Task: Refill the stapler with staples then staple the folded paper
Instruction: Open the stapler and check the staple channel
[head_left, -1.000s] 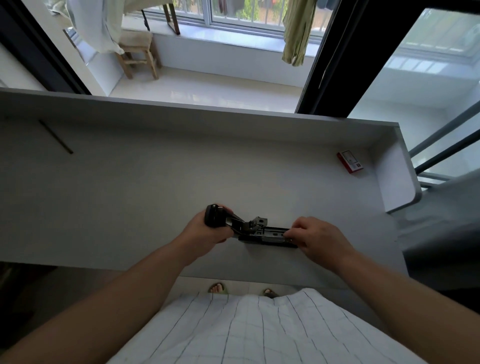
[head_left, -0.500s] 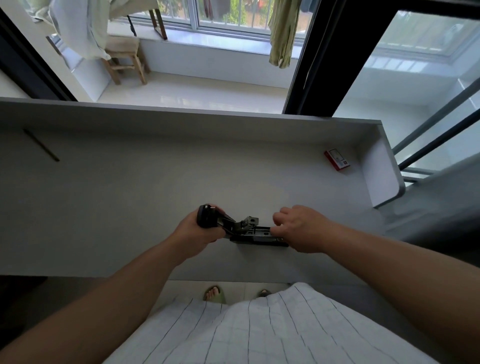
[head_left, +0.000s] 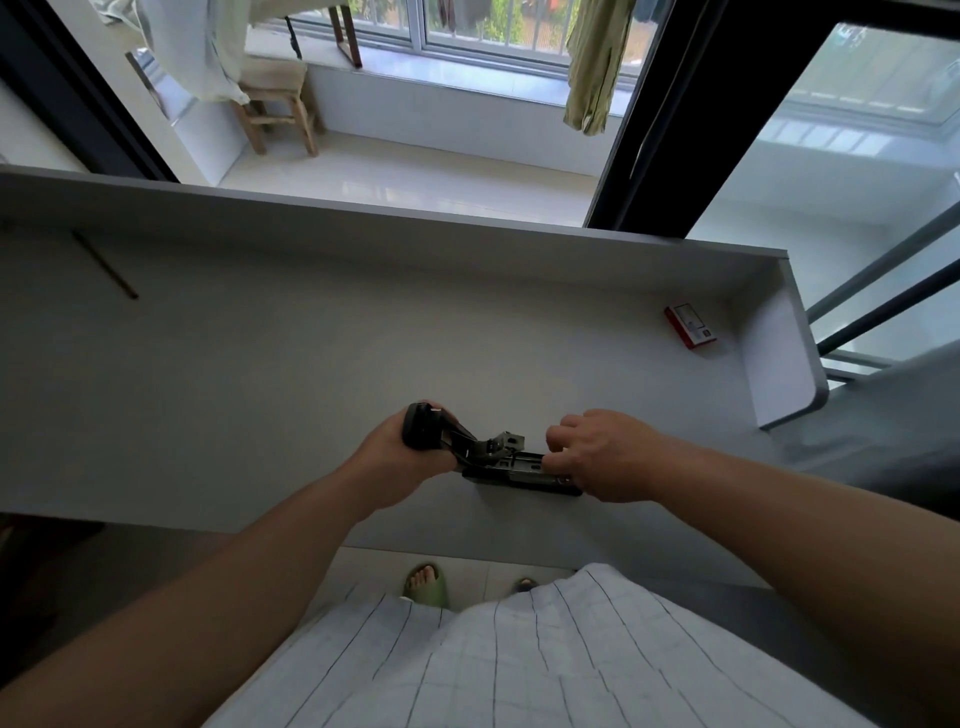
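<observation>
Two hands are on the stapler (head_left: 498, 462), low on the surface (head_left: 260, 389). Its lid is gripped by the left hand (head_left: 410, 447) and held swung open; the rail end is pinched by the right hand (head_left: 597, 457). Rigid, hinged metal: best held at lid and base, clear of the spring. A red box (head_left: 690, 326) lies well apart.

I see both forearms bare to the edge of view, no sleeves, watch or rings on the left hand (head_left: 400, 453) or right hand (head_left: 605, 457). A white garment (head_left: 519, 660) with a thin dark grid covers my front. A green open-toed slipper (head_left: 427, 584) shows below.
</observation>
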